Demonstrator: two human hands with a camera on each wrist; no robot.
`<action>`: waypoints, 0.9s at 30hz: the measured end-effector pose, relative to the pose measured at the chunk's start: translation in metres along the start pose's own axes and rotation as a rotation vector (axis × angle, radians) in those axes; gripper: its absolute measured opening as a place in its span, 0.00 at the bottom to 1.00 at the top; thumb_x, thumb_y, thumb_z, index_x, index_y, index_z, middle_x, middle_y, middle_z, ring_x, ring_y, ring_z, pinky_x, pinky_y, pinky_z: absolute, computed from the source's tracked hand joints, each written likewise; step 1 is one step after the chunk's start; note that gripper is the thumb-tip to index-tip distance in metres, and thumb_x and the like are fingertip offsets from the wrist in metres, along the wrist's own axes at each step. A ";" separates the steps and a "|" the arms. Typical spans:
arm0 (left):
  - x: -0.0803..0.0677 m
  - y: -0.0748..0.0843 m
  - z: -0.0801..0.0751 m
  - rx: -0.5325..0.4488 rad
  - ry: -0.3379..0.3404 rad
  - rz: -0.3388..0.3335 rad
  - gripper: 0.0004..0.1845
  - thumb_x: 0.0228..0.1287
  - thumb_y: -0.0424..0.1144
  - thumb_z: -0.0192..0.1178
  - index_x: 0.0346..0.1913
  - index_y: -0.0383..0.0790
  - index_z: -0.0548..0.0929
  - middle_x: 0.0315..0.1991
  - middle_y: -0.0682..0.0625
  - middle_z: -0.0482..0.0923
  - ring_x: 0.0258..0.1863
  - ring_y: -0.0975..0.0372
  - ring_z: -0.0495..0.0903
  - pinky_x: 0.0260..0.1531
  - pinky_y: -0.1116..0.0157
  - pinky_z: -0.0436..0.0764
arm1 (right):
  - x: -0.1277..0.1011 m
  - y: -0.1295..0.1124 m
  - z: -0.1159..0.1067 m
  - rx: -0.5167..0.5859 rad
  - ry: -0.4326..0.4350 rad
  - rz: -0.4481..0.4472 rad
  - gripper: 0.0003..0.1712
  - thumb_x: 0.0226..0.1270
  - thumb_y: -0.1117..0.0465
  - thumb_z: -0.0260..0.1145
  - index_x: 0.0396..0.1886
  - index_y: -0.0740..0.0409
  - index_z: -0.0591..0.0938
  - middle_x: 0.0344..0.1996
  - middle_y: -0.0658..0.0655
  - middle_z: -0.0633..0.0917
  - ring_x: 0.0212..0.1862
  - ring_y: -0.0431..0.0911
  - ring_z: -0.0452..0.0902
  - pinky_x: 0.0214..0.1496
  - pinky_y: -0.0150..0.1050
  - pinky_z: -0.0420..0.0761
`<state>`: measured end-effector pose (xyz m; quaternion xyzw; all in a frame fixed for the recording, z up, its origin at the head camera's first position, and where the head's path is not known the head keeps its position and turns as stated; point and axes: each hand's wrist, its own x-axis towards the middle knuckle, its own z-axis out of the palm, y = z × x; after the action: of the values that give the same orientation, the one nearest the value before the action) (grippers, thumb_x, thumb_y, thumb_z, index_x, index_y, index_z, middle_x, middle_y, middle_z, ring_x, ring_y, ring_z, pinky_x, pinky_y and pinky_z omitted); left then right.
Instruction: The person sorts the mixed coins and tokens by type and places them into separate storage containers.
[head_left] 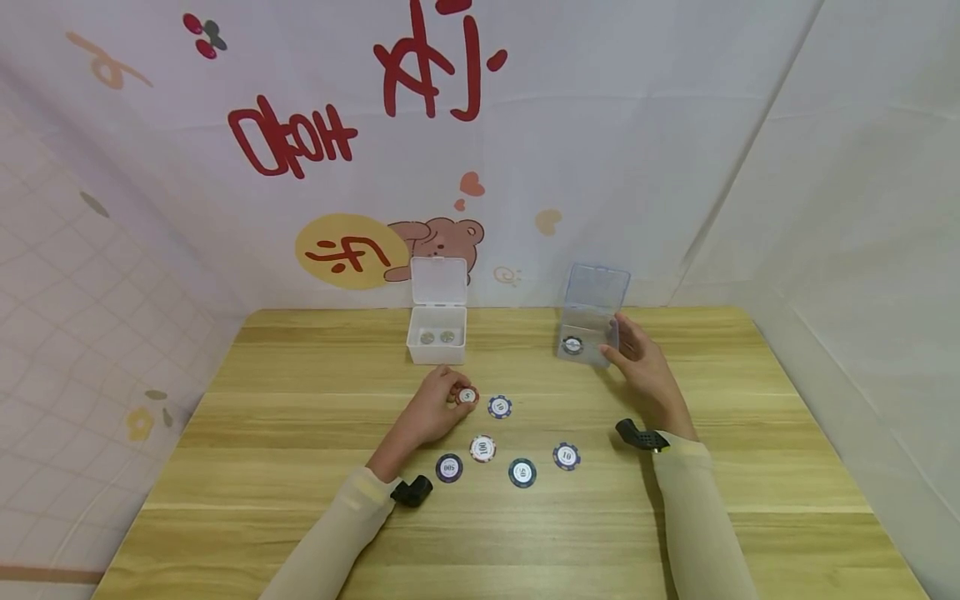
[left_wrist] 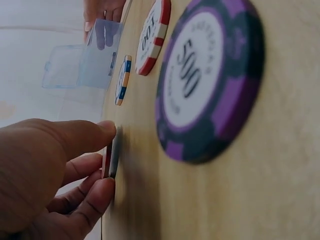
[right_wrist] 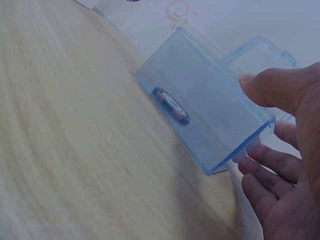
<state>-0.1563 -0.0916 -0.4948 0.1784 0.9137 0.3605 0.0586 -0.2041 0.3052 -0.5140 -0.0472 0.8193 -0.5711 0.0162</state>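
Nearest us, our left hand (head_left: 431, 408) pinches a red-edged chip (head_left: 467, 396) just above the table (head_left: 300, 500). Farther back, our right hand (head_left: 645, 371), fingers relaxed, touches the blue box (head_left: 588, 321) holding one chip; the white box (head_left: 437, 329) holds two.

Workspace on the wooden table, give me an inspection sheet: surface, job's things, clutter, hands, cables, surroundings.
Surface: wooden table, light grain.
Job's things: red chip pinched in the left hand; white box, lid up, two chips inside; blue box, lid up, one chip inside; loose chips on the table: 10 chip, 100 chip, 500 chip, 50 chip, second 10 chip.
Clutter: nothing seen.
Hands: left hand pinches the red chip; right hand at the blue box's side, fingers relaxed; whether it touches is unclear.
Cables: nothing seen.
Surroundings: white backdrop with red lettering and a bear cartoon.
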 end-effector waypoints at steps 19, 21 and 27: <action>0.008 0.014 0.004 -0.076 0.005 0.059 0.16 0.64 0.37 0.72 0.53 0.36 0.84 0.45 0.47 0.76 0.42 0.57 0.76 0.44 0.65 0.79 | -0.004 -0.006 0.001 -0.021 0.003 0.023 0.48 0.75 0.53 0.67 0.85 0.52 0.51 0.80 0.68 0.60 0.79 0.65 0.56 0.78 0.61 0.60; 0.010 0.015 0.004 -0.083 0.003 0.067 0.17 0.64 0.38 0.72 0.53 0.36 0.84 0.45 0.47 0.75 0.42 0.58 0.77 0.44 0.64 0.80 | -0.007 -0.014 0.002 -0.018 -0.005 0.026 0.47 0.75 0.56 0.66 0.84 0.54 0.51 0.79 0.69 0.59 0.79 0.66 0.56 0.78 0.62 0.59; 0.013 0.023 0.006 -0.080 0.016 0.094 0.15 0.65 0.39 0.72 0.52 0.38 0.85 0.43 0.48 0.75 0.41 0.60 0.75 0.42 0.68 0.77 | -0.015 -0.035 0.003 -0.020 -0.016 0.026 0.45 0.76 0.61 0.64 0.83 0.64 0.51 0.78 0.74 0.59 0.79 0.69 0.55 0.78 0.63 0.59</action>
<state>-0.1610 -0.0679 -0.4832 0.2157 0.8896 0.4006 0.0414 -0.1872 0.2915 -0.4823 -0.0411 0.8255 -0.5621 0.0298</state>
